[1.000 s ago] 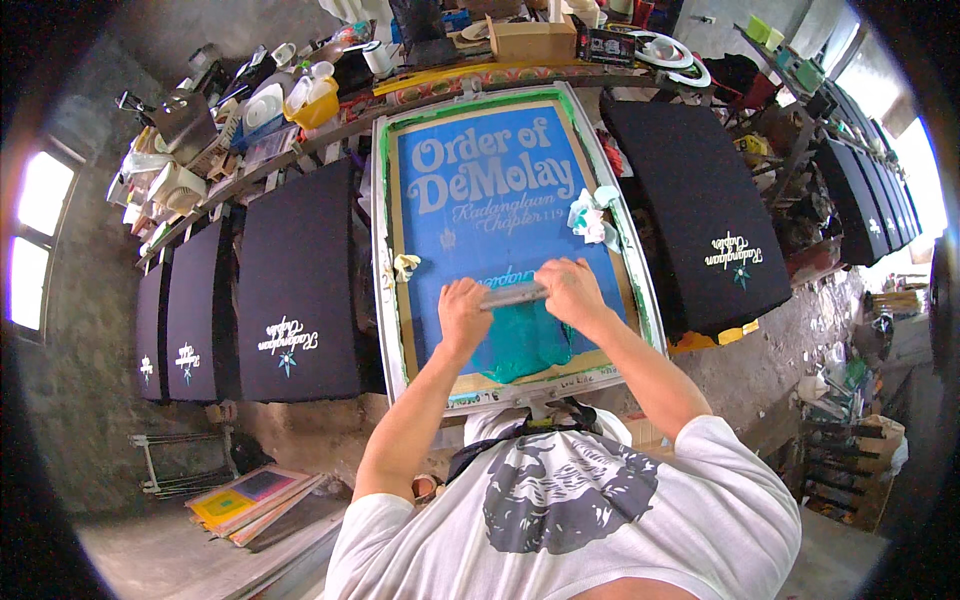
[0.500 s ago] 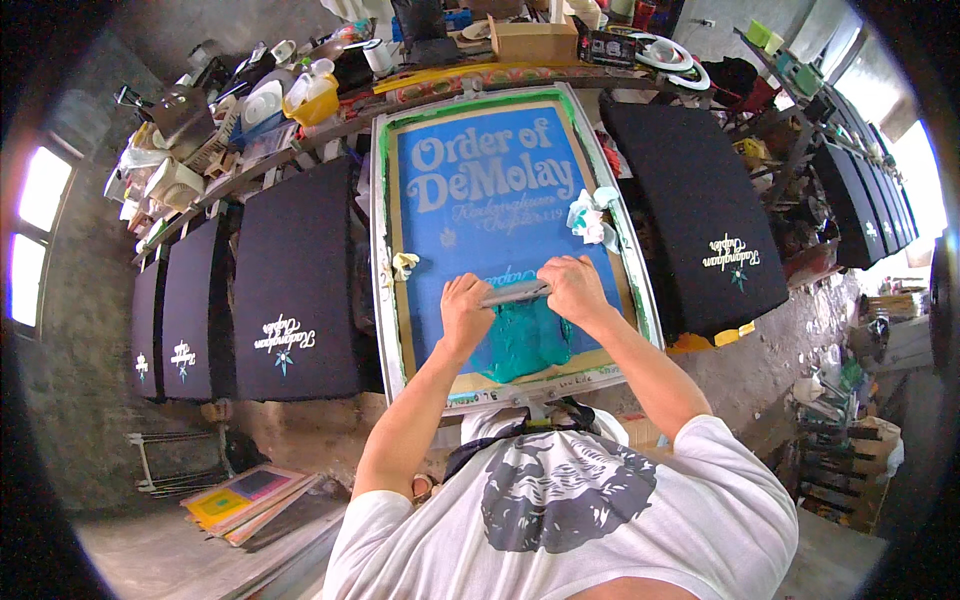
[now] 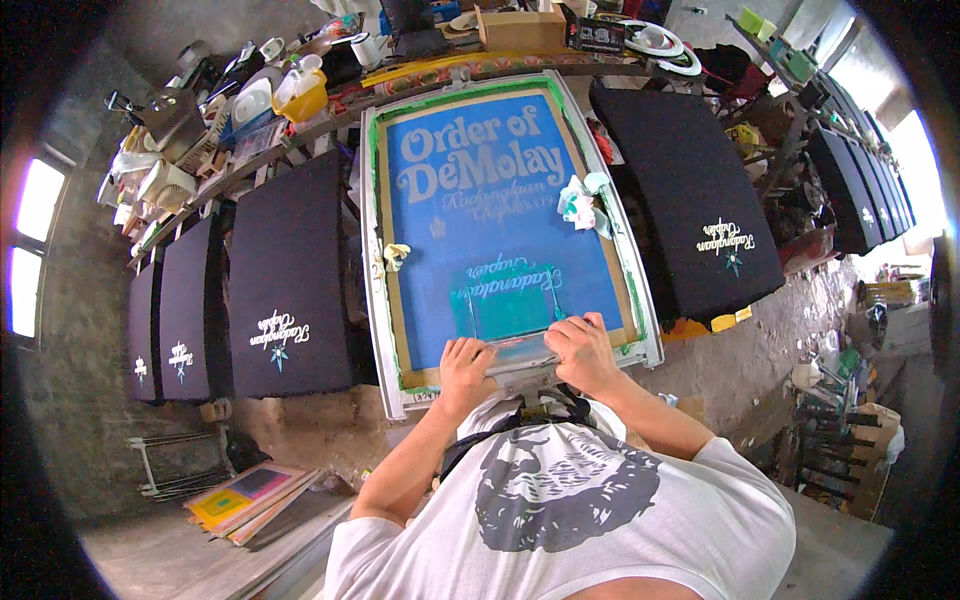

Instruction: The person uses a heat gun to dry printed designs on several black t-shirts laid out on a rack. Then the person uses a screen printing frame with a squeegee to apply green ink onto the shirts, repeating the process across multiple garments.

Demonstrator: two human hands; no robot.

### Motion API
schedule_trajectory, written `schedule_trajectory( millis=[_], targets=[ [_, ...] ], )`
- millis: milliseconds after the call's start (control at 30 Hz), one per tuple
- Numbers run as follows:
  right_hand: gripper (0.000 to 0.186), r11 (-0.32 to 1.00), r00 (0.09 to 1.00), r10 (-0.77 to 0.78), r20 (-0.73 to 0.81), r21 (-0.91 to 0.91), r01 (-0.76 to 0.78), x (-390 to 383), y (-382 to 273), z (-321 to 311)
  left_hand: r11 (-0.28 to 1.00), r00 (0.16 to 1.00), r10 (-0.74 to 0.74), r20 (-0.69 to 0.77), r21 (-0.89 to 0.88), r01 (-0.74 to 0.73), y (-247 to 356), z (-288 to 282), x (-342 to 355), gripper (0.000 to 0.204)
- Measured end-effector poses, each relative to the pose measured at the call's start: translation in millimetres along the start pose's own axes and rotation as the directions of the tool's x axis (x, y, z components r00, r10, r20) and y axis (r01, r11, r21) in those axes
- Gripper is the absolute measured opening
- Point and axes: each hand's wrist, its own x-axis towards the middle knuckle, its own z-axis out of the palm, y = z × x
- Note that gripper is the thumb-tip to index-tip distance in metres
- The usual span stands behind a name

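Both hands grip a squeegee (image 3: 520, 348) at the near end of a screen-printing frame (image 3: 377, 345). My left hand (image 3: 467, 372) is wrapped round its left end, and my right hand (image 3: 583, 352) is closed on its right end. A thin patch of teal ink (image 3: 505, 303) covers the blue mesh (image 3: 425, 280) just beyond the squeegee, with small upside-down lettering showing there. Larger pale lettering fills the far half of the mesh. A crumpled stained rag (image 3: 577, 204) lies on the frame's right side, a smaller yellowish wad (image 3: 396, 255) on its left.
Black cloth-covered boards (image 3: 285, 290) with small printed lettering stand to the left, another black board (image 3: 690, 200) to the right. Beyond is a cluttered bench with a cardboard box (image 3: 520, 28) and a yellow tub (image 3: 300, 97). Flat colored panels (image 3: 245, 495) lie at lower left.
My hands have drawn the squeegee toward me, to the near end of the frame. The thick teal ink on the mesh is now a thin film, and the small lettering is uncovered.
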Motion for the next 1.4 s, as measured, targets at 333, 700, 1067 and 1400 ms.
schedule_trajectory(
  millis=[333, 700, 1067, 1400],
  targets=[
    [0.043, 0.999, 0.991, 0.01, 0.132, 0.036, -0.015, -59, -18, -16, 0.987, 0.975, -0.159, 0.156, 0.043, 0.155, 34, -6, -69, 0.06],
    [0.034, 0.694, 0.671, 0.661, -0.336, -0.065, -0.717, -112, 106, -25, 0.576, 0.552, -0.797, -0.247, -0.034, 0.817, -68, -48, -101, 0.026],
    [0.044, 0.597, 0.565, 0.803, -0.192, 0.243, -0.765, -97, 128, -31, 0.37, 0.378, -0.923, -0.074, -0.447, 0.814, -88, -65, -80, 0.029],
    [0.041, 0.513, 0.463, 0.857, -0.228, 0.296, -0.805, -130, 111, -76, 0.328, 0.338, -0.936, -0.098, -0.589, 0.739, -35, -56, -79, 0.025]
  ],
)
